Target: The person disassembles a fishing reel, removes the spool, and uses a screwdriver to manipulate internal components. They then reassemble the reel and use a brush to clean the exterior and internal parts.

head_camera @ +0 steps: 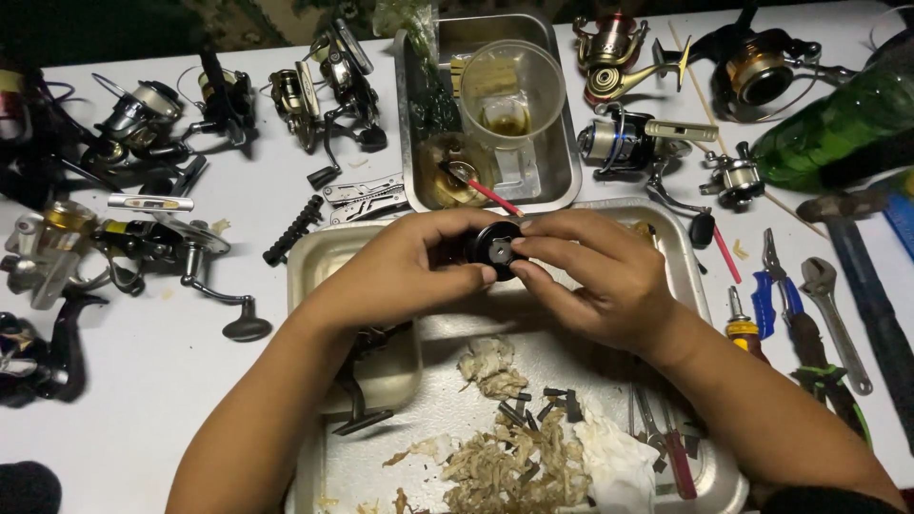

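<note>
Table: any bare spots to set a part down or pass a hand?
Bare table between the left forearm, the black reel at the edge and the handle knob. Smaller gap between the multitool and top-left reels. Crowded: right side with pliers, wrench, hammer; near tray holds debris and tools.

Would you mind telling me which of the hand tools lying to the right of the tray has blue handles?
The pliers, just right of the large metal tray. Their handles are blue, whereas the adjustable wrench beside them is bare grey metal and the screwdriver has a yellow and red handle.
</note>
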